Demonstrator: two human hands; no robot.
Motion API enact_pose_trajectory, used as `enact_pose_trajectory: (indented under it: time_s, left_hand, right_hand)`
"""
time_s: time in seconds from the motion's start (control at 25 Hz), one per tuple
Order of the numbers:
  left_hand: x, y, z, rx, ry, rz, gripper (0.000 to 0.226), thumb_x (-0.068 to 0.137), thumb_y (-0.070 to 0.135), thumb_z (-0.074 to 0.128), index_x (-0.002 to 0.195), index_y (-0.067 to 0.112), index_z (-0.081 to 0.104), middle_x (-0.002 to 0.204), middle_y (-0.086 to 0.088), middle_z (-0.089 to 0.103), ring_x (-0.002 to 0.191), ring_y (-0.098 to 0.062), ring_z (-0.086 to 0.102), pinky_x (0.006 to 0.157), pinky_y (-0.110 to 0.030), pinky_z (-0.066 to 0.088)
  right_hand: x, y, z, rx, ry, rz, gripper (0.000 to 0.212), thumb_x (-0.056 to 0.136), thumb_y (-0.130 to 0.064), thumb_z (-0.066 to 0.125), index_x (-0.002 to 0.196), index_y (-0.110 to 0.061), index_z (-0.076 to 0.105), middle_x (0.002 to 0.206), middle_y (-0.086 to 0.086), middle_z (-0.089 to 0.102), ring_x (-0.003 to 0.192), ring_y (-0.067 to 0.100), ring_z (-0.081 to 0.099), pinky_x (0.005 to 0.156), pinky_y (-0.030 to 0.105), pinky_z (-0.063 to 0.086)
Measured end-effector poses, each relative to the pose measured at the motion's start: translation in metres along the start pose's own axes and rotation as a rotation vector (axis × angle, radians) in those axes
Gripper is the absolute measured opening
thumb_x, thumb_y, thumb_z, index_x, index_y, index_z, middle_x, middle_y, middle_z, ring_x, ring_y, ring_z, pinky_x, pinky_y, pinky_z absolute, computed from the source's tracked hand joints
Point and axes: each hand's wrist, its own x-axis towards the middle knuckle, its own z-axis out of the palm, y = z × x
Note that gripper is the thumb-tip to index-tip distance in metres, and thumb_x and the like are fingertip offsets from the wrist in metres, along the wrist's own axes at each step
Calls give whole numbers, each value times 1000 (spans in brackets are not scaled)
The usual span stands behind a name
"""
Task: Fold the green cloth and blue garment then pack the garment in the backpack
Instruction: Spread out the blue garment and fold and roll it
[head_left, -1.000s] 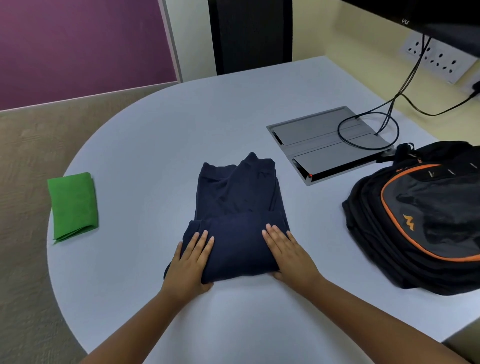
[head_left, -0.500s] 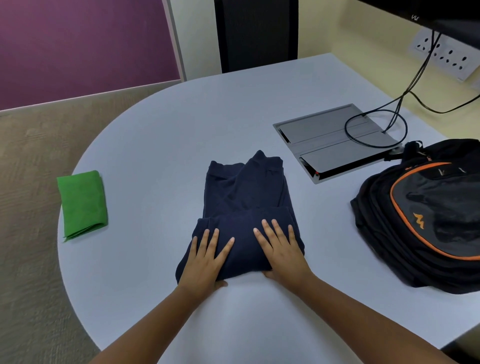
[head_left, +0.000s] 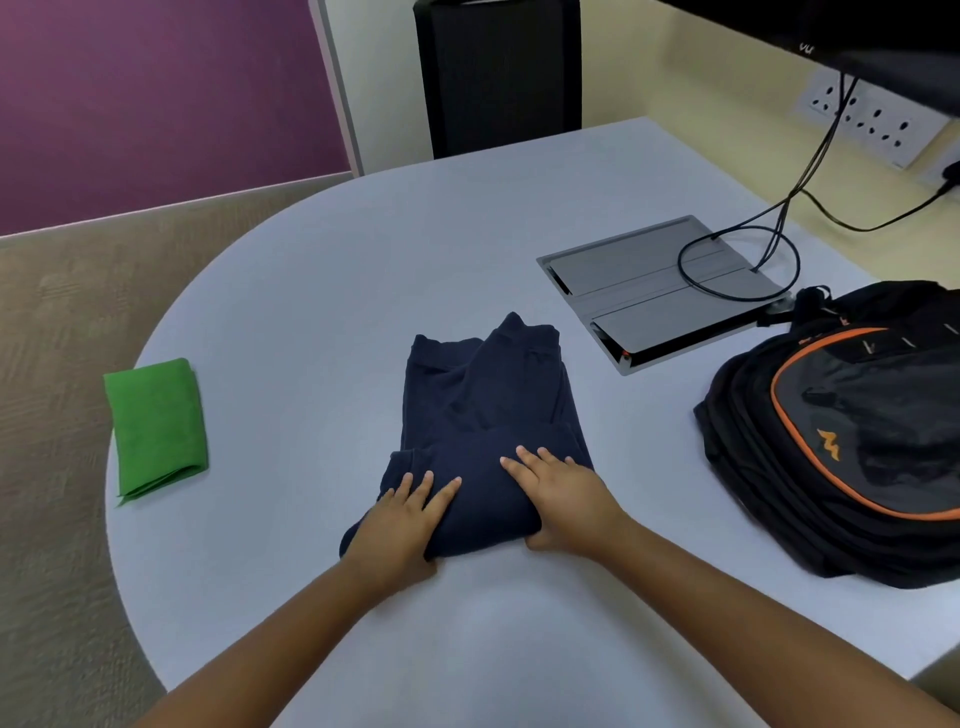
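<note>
Both hands have slid nearer each other across the near fold since half a second ago, fingers drawn closer together, while the cloth and bag lie where they were.

Pale grey surface (head_left: 322, 291) fills the middle of the frame. At right, the black backpack (head_left: 852, 436) with orange trim lies flat; its zips look closed from this angle, though the opening is hard to make out, and nothing can be seen inside it. At centre sits the blue garment (head_left: 483, 405), its near end doubled over into a thick band, waistband pointing to the top of the frame. At left, near the edge, the green cloth (head_left: 156, 421) lies already folded, layers slightly fanned at its near corner.

Left hand (head_left: 400, 525) and right hand (head_left: 563, 499) press flat on the doubled band; neither grip is closed, fingers straight, thumbs tucked at the near edge, nothing pinched.

Risks, as judged: the springy band could unroll once the palms lift; lifting by one edge could spill the folds; a shut bag would force a one-handed hold while unzipping. The looped black cable (head_left: 737, 260) on the grey floor-box lid (head_left: 644, 291), upper right, could snag the bag's strap.
</note>
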Motion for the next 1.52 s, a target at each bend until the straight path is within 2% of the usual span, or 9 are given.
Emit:
enact_pose_trajectory:
  time_s: [0.2, 0.44, 0.64, 0.8, 0.92, 1.08, 1.2, 1.36, 1.52]
  left_hand:
    - [-7, -25, -60, -243, -188, 101, 78, 71, 31, 63, 137, 45, 24, 113, 9, 58, 89, -12, 53, 74, -20, 40]
    - [8, -46, -88, -600, -698, 173, 62, 59, 39, 70, 116, 46, 47, 119, 16, 57, 111, -10, 57, 98, -35, 47]
    - [18, -59, -90, -658, -348, 46, 63, 65, 46, 73, 120, 49, 42, 131, 13, 49, 109, -5, 54, 93, -25, 42]
    - [21, -54, -61, -626, 196, -405, 92, 72, 57, 68, 146, 32, 20, 156, -3, 16, 138, -28, 28, 108, -48, 32]
    - [20, -32, -33, -968, 274, -443, 88, 81, 57, 57, 149, 22, 13, 155, -6, 23, 140, -26, 28, 112, -42, 28]
    - [14, -12, -23, -1156, 426, -638, 58, 88, 52, 51, 127, 10, 42, 118, -7, 60, 106, -28, 57, 83, -35, 45]
    - [8, -8, -29, -1047, 531, -650, 38, 92, 47, 45, 93, 9, 48, 77, -1, 58, 77, -26, 59, 60, -33, 43]
    - [0, -3, -53, -924, 688, -658, 36, 95, 39, 42, 80, 7, 45, 63, -3, 54, 59, -22, 51, 50, -29, 33]
    - [10, -3, -78, -798, 707, -617, 36, 94, 40, 45, 73, 11, 42, 60, 0, 51, 54, -15, 46, 47, -28, 30]
  right_hand:
    - [3, 1, -55, 37, -58, -60, 75, 61, -56, 69, 128, -33, 45, 109, -8, 65, 95, 17, 61, 79, 31, 50]
    - [10, 14, -61, 501, -635, 26, 46, 50, -67, 73, 89, -48, 60, 100, -15, 67, 92, 14, 67, 82, 44, 56]
    - [-2, 29, -63, 657, -472, 135, 53, 71, -61, 65, 120, -44, 51, 112, -17, 59, 102, 8, 58, 86, 27, 45]
    - [-12, 31, -41, 682, 198, 334, 56, 81, -64, 52, 132, -42, 39, 118, -16, 57, 107, 9, 54, 93, 31, 42]
    - [-23, 21, -17, 645, 526, 381, 57, 89, -62, 34, 136, -32, 40, 130, -12, 54, 119, 9, 49, 105, 34, 33]
    - [-40, 11, 6, 934, 624, 518, 71, 79, -71, 28, 136, -31, 39, 127, -17, 52, 115, 5, 49, 101, 33, 41]
    - [-46, 9, 10, 1129, 599, 513, 38, 83, -57, 54, 113, -33, 58, 107, -22, 62, 100, 3, 58, 87, 23, 48]
    - [-46, 19, -2, 1115, 614, 530, 7, 87, -32, 63, 87, -28, 68, 84, -16, 68, 84, 1, 62, 65, 6, 43]
    - [-35, 44, -14, 1160, 552, 590, 14, 89, -33, 61, 87, -23, 69, 87, -12, 68, 86, 6, 63, 71, 18, 47]
